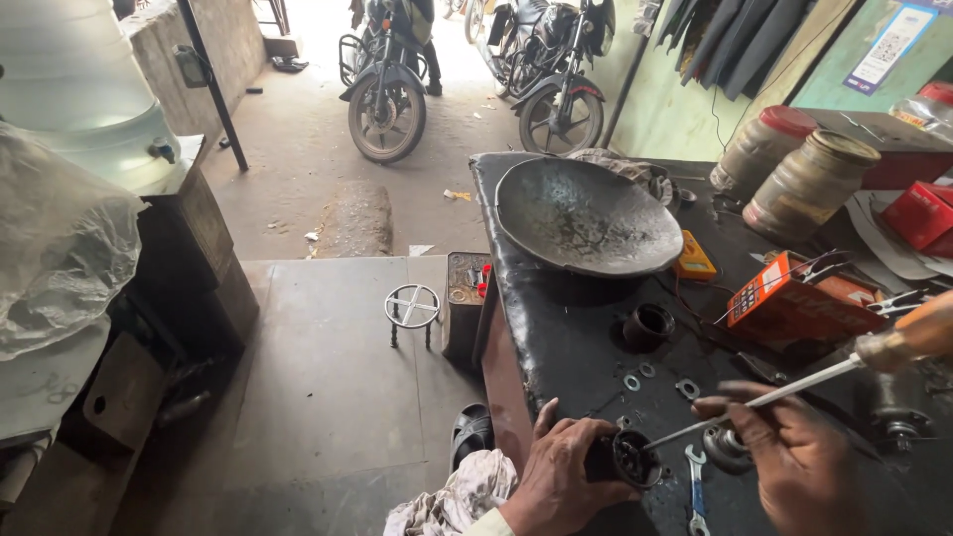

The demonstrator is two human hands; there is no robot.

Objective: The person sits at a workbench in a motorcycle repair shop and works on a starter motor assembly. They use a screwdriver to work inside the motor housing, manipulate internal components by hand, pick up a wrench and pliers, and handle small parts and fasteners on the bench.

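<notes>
From the head camera, your left hand [556,476] has its fingers closed around a small black cylindrical part [623,459], holding it on its side just above the near edge of the black worktop [556,337], open end turned to the right. Your right hand [794,457] has its fingers closed around the metal shaft of a screwdriver [794,389] with an amber handle, and the tip sits right at the mouth of the part, touching or just inside it; which of the two is hard to tell.

As a judgement, the work on this part is under way and not finished: the tool is engaged at the opening, and loose pieces lie unfitted nearby. Several washers [635,379] rest on the worktop just beyond your hands, a small spanner [695,486] lies between them, and a second black ring-shaped part [647,324] stands further back. A large metal bowl [586,216] and an orange box [789,298] sit behind, well apart from the job.
</notes>
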